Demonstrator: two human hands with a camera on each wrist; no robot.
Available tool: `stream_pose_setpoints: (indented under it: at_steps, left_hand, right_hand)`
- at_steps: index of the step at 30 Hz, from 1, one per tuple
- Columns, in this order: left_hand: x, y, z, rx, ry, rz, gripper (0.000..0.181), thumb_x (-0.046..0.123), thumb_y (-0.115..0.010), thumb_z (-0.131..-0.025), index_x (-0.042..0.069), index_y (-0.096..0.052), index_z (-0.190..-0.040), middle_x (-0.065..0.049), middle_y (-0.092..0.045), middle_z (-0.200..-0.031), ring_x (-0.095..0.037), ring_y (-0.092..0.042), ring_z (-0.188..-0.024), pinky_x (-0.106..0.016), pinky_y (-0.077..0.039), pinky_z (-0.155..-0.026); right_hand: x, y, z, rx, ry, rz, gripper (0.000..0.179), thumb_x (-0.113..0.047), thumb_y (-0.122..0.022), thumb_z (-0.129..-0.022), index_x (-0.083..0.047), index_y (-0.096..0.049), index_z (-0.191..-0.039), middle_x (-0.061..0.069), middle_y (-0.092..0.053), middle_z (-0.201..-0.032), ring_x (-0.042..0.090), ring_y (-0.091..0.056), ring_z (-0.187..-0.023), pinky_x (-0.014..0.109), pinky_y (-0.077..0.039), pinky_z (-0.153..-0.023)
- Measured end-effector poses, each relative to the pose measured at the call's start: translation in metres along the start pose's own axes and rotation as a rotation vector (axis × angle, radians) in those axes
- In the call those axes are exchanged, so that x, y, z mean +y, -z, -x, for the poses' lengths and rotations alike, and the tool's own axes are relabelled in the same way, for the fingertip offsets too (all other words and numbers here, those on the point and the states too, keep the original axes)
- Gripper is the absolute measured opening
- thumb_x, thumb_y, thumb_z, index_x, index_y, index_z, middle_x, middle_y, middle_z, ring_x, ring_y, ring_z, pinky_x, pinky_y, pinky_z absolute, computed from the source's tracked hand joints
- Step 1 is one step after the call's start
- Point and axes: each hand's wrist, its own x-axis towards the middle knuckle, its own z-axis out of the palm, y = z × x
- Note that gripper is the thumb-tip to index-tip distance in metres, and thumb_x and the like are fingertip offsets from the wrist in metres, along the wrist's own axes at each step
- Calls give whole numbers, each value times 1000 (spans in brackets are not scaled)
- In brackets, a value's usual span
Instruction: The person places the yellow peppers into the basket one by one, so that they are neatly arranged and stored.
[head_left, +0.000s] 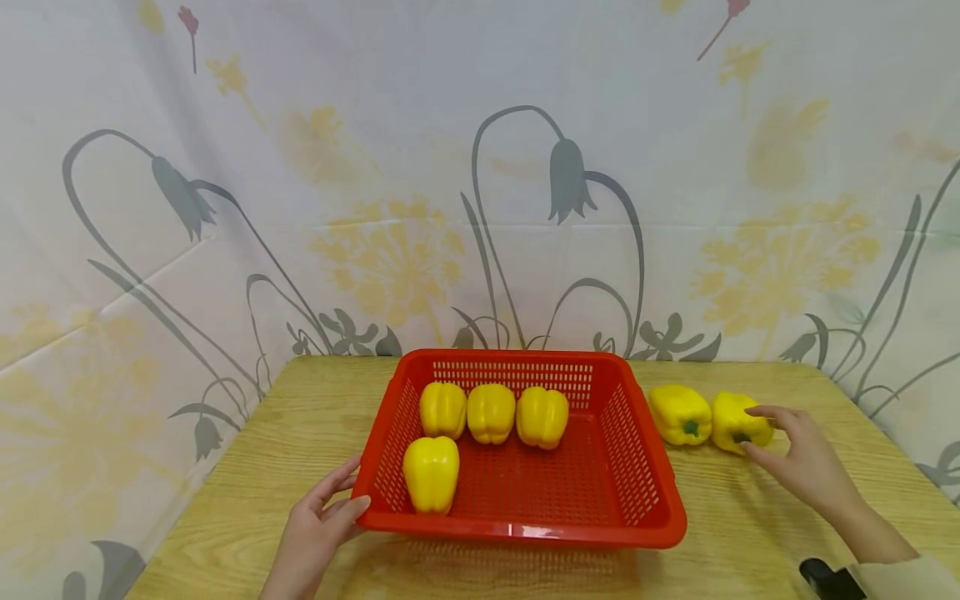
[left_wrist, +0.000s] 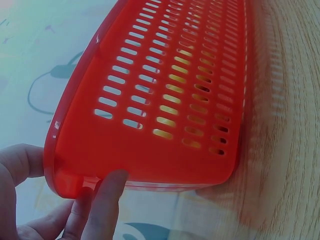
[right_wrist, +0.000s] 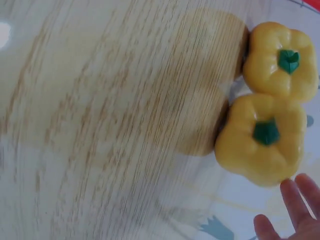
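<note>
A red plastic basket (head_left: 517, 531) with slotted walls sits in the middle of the wooden table. My left hand (head_left: 315, 527) grips its near left corner, thumb over the rim and fingers against the outer wall, as the left wrist view shows. Several yellow bell peppers stand inside: a row along the back and one pepper (head_left: 431, 473) at the front left. Right of the basket, two more lie side by side, their green stems facing me. My right hand (head_left: 810, 468), thumb and fingers spread apart, has its fingertips right at the edge of the outer bell pepper (right_wrist: 260, 142); the other pepper (right_wrist: 281, 60) is beside the basket.
Behind the table (head_left: 255, 500) hangs a pale cloth (head_left: 420, 100) printed with grey and yellow flowers. A black strap (head_left: 828, 577) shows near the right sleeve (head_left: 907, 581). Bare wood lies left of the basket and along the table's front right.
</note>
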Motion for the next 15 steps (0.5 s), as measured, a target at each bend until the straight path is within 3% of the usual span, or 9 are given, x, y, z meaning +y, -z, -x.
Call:
stream_pose_setpoints:
  at_steps: [3, 6, 10, 15]
  left_hand:
    - [0, 0, 0, 1, 2, -3, 53, 1, -60, -88, 3, -44, -138, -17, -45, -118, -22, -61, -92, -36, -55, -72]
    - [1, 0, 0, 0, 3, -2, 53, 1, -61, -88, 3, -44, -138, -17, -44, -118, -22, -61, -92, -36, -55, -72]
    - [1, 0, 0, 1, 5, -1, 53, 2, -61, -88, 3, -44, -138, -17, -44, -118, -22, -61, -92, -36, -55, -72]
    - [1, 1, 0, 2, 7, -1, 53, 1, -61, -88, 3, -44, -138, -17, -44, -118, -22, -61, -92, -37, -55, -72]
  right_hand:
    - [0, 0, 0, 15, 21, 15, 38, -3, -68, -80, 9, -52, -112, 29, -47, -106, 42, -48, -86, 44, -43, -62]
    - [2, 0, -1, 25, 48, 4, 41, -2, -69, -79, 9, -52, -114, 32, -48, -108, 47, -45, -93, 54, -41, -72]
    - [3, 0, -2, -10, 87, -7, 50, 0, -70, -77, 11, -48, -120, 39, -43, -115, 59, -32, -108, 72, -25, -85]
    - [3, 1, -6, 4, 132, 20, 51, 10, -70, -69, 13, -47, -114, 35, -47, -105, 52, -41, -98, 65, -33, -78]
